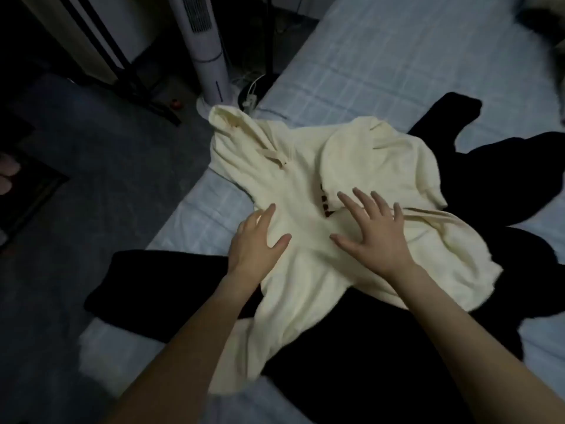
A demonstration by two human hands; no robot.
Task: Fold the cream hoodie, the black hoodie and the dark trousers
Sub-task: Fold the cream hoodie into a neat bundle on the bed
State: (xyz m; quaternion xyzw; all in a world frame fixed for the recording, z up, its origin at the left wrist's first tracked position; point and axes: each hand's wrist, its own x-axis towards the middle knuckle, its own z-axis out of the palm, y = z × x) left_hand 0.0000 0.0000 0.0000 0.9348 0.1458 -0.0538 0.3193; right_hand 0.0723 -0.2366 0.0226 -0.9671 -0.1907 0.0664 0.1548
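Observation:
The cream hoodie [305, 185] lies spread on the bed, hood toward the far left, one sleeve folded over its chest. My left hand [255, 238] rests flat on its left side with fingers straight. My right hand [371, 229] presses flat on its middle, fingers spread. Dark clothing [397, 347] lies under and around the cream hoodie, reaching left [159, 286] and far right [489, 166]. I cannot tell the black hoodie from the dark trousers in this dark mass.
The bed has a pale blue checked sheet [382, 56]. Its left edge drops to a grey floor [107, 179]. A white tower fan [208, 50] stands by the bed's edge, with cables at its base. A fluffy item [544, 19] lies at the far right corner.

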